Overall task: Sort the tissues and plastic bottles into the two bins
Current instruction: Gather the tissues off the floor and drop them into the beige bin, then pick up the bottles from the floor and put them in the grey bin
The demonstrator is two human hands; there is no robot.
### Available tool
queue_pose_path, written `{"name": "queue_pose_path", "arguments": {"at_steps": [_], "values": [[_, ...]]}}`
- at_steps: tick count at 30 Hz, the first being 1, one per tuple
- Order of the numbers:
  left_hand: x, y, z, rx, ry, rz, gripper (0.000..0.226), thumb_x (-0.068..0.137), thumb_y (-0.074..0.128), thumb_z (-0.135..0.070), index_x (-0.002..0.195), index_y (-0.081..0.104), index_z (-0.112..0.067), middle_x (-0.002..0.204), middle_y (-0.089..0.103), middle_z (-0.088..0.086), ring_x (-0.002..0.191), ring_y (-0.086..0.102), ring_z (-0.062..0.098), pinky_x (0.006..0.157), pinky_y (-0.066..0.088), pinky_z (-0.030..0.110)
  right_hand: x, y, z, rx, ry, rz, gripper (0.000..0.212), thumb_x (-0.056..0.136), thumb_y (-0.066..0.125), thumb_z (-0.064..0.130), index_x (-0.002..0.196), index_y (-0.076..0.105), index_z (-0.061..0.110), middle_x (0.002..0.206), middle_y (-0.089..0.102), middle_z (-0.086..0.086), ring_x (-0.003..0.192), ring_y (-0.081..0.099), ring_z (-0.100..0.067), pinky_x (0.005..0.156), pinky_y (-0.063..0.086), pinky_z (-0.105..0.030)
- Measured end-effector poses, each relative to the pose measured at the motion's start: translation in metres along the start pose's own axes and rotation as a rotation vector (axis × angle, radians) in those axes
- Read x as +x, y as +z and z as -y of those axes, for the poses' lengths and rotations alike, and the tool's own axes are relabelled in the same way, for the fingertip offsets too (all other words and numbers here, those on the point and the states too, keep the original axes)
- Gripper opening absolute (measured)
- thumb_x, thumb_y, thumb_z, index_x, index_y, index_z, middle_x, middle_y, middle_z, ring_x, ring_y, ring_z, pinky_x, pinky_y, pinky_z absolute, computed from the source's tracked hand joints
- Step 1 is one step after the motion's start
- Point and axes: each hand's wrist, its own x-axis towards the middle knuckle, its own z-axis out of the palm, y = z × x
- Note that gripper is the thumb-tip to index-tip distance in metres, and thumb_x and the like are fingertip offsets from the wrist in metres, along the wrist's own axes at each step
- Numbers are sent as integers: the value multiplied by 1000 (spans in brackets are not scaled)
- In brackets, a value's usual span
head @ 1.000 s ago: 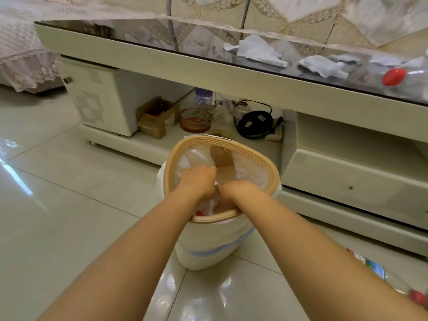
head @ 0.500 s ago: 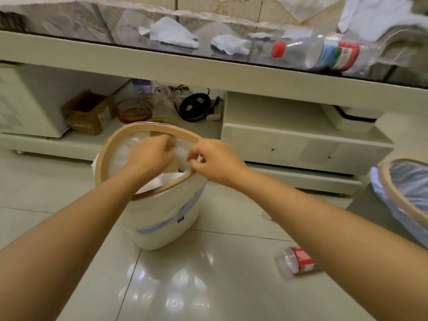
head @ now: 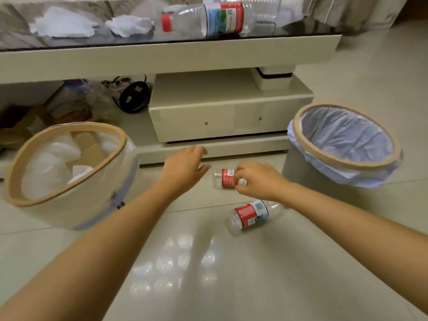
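Note:
A clear plastic bottle (head: 223,178) with a red label lies on the floor, and my right hand (head: 257,179) curls its fingers round it. My left hand (head: 185,166) hovers open just left of that bottle, holding nothing. A second red-labelled bottle (head: 252,215) lies nearer me on the floor. The left bin (head: 67,195) has a white liner and holds tissues. The right bin (head: 391,154) has a bluish liner and looks empty. On the glass table top lie two tissues (head: 64,27) (head: 129,25) and another bottle (head: 203,18).
The cream coffee table (head: 162,59) runs across the back, with a drawer unit (head: 220,121) under it. Its lower shelf holds a black cable coil (head: 134,96), a cardboard box (head: 16,128) and other clutter. Glossy floor tiles (head: 208,274) stretch toward me.
Both hands left the left bin and moved right and down to the floor. My right hand has taken hold of a bottle. The view swung right, bringing the second bin into sight.

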Motion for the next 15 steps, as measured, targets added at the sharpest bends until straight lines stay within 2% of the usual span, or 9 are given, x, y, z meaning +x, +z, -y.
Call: {"name": "queue_pose_path", "arguments": {"at_steps": [4,8,11,15], "values": [[21,41,-30,41,17,148,46,93,53,-42,133,43,-23,133,53,-2,113,55,17,89,46,33,-10,34,-43,-3,57,67,26,87,56,35,110,63,24,121,56,1,107,50,-17,83,41,-31],[51,87,-39,51,25,273,57,88,62,-37,138,39,-23,138,51,0,119,51,19,97,45,37,-15,68,-83,56,105,191,41,85,63,32,124,55,27,137,49,2,123,43,-18,98,39,-36],[68,126,-48,53,27,375,67,87,62,-37,144,30,-23,144,44,3,127,43,23,104,38,40,-16,86,-105,91,127,264,55,84,64,29,135,45,27,139,46,0,128,39,-20,100,38,-36],[81,178,-57,93,60,453,75,90,59,-25,151,14,-27,157,21,1,144,17,22,114,18,42,-21,114,-119,30,121,291,61,81,63,43,135,43,26,133,50,-3,125,41,-23,99,37,-37]]}}
